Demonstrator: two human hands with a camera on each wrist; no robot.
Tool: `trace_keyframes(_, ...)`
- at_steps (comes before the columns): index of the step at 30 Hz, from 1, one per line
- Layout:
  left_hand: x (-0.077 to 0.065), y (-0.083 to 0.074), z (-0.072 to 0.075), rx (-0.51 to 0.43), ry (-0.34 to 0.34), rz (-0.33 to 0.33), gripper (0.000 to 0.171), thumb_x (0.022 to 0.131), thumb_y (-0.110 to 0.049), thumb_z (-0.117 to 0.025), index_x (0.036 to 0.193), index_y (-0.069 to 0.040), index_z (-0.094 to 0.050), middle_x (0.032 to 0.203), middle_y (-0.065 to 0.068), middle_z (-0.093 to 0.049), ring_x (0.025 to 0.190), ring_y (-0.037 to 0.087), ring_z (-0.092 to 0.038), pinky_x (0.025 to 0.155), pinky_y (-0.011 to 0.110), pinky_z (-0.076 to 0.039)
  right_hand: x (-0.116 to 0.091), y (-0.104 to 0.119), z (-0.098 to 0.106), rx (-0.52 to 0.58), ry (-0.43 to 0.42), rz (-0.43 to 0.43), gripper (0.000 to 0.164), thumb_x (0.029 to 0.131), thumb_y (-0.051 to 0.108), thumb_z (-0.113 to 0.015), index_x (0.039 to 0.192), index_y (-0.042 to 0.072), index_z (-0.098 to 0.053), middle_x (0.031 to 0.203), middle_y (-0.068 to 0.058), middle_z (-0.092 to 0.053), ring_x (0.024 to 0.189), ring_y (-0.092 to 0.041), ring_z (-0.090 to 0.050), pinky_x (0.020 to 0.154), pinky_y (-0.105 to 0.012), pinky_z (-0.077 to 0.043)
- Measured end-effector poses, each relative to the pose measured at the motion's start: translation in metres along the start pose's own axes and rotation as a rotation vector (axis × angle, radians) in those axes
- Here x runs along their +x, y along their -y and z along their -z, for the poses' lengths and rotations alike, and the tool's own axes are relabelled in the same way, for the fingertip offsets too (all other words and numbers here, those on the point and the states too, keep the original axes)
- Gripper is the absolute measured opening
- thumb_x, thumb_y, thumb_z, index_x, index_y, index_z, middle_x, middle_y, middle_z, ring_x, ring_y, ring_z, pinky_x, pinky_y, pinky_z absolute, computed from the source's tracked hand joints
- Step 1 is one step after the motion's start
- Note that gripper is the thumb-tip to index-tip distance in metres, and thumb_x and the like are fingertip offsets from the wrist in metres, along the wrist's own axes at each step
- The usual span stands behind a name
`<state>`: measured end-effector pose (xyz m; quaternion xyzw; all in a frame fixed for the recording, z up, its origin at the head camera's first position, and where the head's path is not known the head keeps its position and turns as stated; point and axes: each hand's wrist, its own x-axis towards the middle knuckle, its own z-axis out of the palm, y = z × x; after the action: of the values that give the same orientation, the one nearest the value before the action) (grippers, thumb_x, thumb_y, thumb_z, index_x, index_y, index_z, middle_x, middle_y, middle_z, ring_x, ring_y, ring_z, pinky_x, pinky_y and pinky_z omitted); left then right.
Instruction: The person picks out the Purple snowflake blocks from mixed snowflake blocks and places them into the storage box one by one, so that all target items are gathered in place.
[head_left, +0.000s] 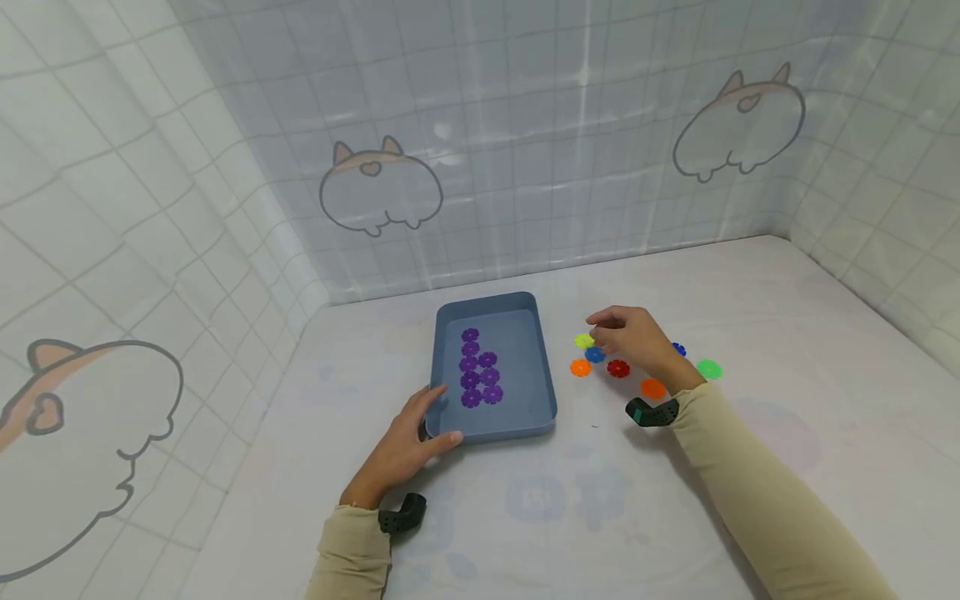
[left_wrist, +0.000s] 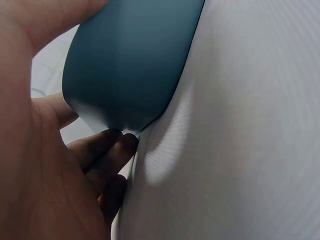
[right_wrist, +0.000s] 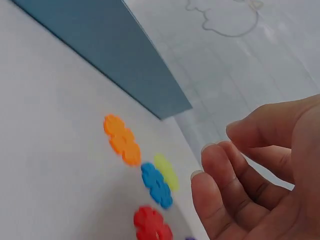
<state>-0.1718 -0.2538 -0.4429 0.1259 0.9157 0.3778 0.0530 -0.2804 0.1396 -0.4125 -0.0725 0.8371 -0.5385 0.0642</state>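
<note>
My left hand [head_left: 405, 443] holds the near left corner of a blue-grey rectangular tray [head_left: 527, 400], its thumb by the near rim and fingers around the left side. In the left wrist view, fingertips touch the outside of the tray's corner [left_wrist: 130, 60]. Several purple flower-shaped discs [head_left: 469, 364] lie in two columns in the tray's left half. Over loose flower discs right of the tray, my right hand [head_left: 637, 340] hovers with loosely bent fingers and nothing visible in them. Nearest to it are a yellow disc [head_left: 583, 340], a blue disc [right_wrist: 156, 185] and a red disc [right_wrist: 151, 224].
Two orange discs, one by the tray [head_left: 581, 367] and one by the right wrist [head_left: 653, 388], lie on the white tabletop [head_left: 525, 517]. A dark blue disc [head_left: 678, 349] and a green disc [head_left: 708, 369] lie farther right. Tile-patterned curtains [head_left: 525, 167] stand behind and at both sides.
</note>
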Motion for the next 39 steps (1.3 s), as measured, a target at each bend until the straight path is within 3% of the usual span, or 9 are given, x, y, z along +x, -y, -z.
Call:
trace_keyframes(4,0.000,0.001,0.001,0.000,-0.002,0.000,0.084,0.091,-0.055,-0.068,0.159,-0.027,-0.029,0.165,0.011,-0.016,0.149,0.036,-0.019,0.113,0.066,-0.022,-0.006,-0.005,0.007,0.025,-0.017,0.017,0.037,0.101,0.018,-0.060,0.132,-0.001,-0.061,0.121,-0.019,-0.063,0.105,-0.032,-0.065,0.088,-0.038,-0.057)
trace_keyframes(8,0.000,0.001,0.000,0.000,0.001,0.004,0.084,0.090,-0.056,-0.068,0.159,-0.027,-0.029,0.165,0.011,-0.016,0.149,0.036,-0.019,0.114,0.066,-0.021,-0.010,-0.010,0.014,-0.029,-0.040,0.032,0.038,0.101,0.019,-0.060,0.132,-0.001,-0.060,0.120,-0.019,-0.063,0.103,-0.032,-0.064,0.085,-0.035,-0.057)
trace_keyframes(15,0.000,0.002,-0.002,0.003,0.000,0.010,0.084,0.090,-0.057,-0.068,0.159,-0.028,-0.030,0.165,0.010,-0.017,0.149,0.035,-0.019,0.114,0.065,-0.022,-0.009,-0.026,0.027,-0.153,-0.090,-0.011,0.037,0.102,0.023,-0.058,0.133,0.004,-0.061,0.123,-0.017,-0.063,0.100,-0.029,-0.064,0.086,-0.036,-0.056)
trace_keyframes(23,-0.001,0.000,0.000,0.008,0.007,0.007,0.084,0.091,-0.057,-0.068,0.159,-0.027,-0.029,0.166,0.012,-0.016,0.150,0.036,-0.018,0.114,0.065,-0.022,-0.008,-0.035,0.034,-0.149,-0.131,-0.046,0.035,0.102,0.023,-0.057,0.132,0.005,-0.061,0.118,-0.017,-0.063,0.093,-0.030,-0.064,0.084,-0.039,-0.055)
trace_keyframes(30,-0.001,0.000,0.002,0.005,0.008,0.002,0.084,0.091,-0.056,-0.068,0.159,-0.027,-0.029,0.166,0.011,-0.015,0.150,0.036,-0.018,0.113,0.065,-0.022,-0.009,-0.037,0.035,-0.192,-0.116,-0.030,0.036,0.101,0.022,-0.059,0.132,0.003,-0.061,0.119,-0.018,-0.063,0.091,-0.028,-0.065,0.085,-0.040,-0.055)
trace_keyframes(39,-0.001,0.000,0.001,0.010,0.008,0.005,0.085,0.090,-0.056,-0.068,0.159,-0.027,-0.029,0.166,0.012,-0.015,0.150,0.036,-0.018,0.114,0.065,-0.022,-0.008,-0.040,0.034,-0.296,-0.071,-0.025,0.034,0.099,0.018,-0.062,0.130,0.003,-0.062,0.117,-0.017,-0.063,0.101,-0.032,-0.058,0.090,-0.046,-0.053)
